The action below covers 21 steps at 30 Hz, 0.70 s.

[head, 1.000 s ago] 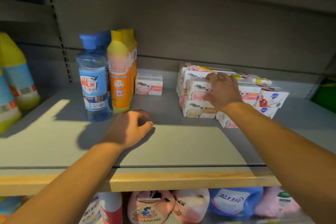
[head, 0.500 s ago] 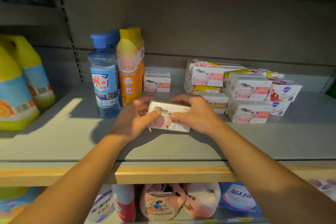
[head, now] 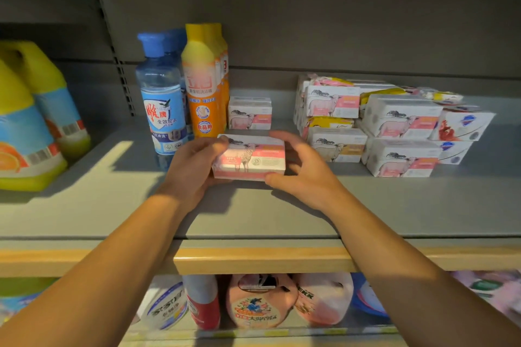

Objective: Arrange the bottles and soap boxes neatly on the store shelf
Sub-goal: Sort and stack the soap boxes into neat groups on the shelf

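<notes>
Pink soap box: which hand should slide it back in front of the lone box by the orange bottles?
Probably right. The right hand grips the pink soap box's open side; the left hand is hemmed by the orange bottle. The lone box sits directly behind.

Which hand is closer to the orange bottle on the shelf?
The left hand. It grips the soap box just in front of the orange bottle, while the right hand grips the box's far side, farther right.

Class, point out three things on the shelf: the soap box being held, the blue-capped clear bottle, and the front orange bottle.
held soap box point(head: 249, 157), head view, front face with the sheep.
blue-capped clear bottle point(head: 162, 114), head view, its blue label.
front orange bottle point(head: 200, 98), head view, its label.
</notes>
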Available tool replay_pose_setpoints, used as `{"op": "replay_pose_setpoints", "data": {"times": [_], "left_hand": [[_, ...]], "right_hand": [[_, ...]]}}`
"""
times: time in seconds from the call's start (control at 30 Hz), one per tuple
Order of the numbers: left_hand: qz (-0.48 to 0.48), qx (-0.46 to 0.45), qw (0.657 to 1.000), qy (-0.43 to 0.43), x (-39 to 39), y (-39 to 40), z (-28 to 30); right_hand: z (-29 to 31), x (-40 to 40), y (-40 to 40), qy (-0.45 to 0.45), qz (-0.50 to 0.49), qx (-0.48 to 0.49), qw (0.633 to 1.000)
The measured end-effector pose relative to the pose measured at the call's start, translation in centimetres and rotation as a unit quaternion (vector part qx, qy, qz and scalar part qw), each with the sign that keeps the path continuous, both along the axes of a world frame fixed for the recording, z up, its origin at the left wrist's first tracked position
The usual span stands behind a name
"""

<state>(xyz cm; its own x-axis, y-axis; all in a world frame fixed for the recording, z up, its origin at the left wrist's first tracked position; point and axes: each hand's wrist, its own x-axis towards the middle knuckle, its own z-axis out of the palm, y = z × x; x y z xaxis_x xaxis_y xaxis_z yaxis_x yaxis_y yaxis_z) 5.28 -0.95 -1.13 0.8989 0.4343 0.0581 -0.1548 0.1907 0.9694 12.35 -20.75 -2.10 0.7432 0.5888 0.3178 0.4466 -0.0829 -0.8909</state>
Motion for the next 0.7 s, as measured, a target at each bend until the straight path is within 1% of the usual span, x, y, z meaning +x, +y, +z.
{"op": "replay_pose_setpoints", "data": {"times": [0.1, 0.2, 0.27, 0.33, 0.4, 0.43, 0.53, 0.7], "left_hand": [[-0.018, -0.016, 1.0, 0.002, 0.0, 0.1, 0.1], [-0.061, 0.023, 0.998, -0.008, -0.1, -0.1, -0.1], [-0.083, 0.088, 0.992, -0.027, -0.4, -0.1, -0.4], [-0.087, 0.189, 0.977, -0.043, -0.6, -0.1, -0.5], [-0.046, 0.287, 0.956, -0.039, -0.7, -0.1, -0.6], [-0.025, 0.314, 0.949, -0.035, -0.7, -0.2, -0.5], [-0.009, 0.341, 0.94, -0.031, -0.8, -0.4, -0.4], [-0.003, 0.349, 0.937, -0.025, -0.7, -0.3, -0.5]], "right_hand": [[0.0, 0.1, 0.4, 0.044, -0.033, 0.032, 0.998], [0.3, 0.3, 0.4, 0.104, -0.078, 0.072, 0.989], [0.7, 0.4, 0.1, 0.159, -0.098, 0.083, 0.979], [1.0, 0.4, -0.1, 0.2, -0.106, 0.047, 0.973], [1.1, 0.6, -0.3, 0.215, -0.102, 0.015, 0.971], [1.2, 0.7, -0.3, 0.219, -0.096, 0.007, 0.971], [1.4, 0.9, -0.4, 0.228, -0.081, -0.001, 0.97], [1.2, 1.2, -0.4, 0.236, -0.083, 0.004, 0.968]]}}
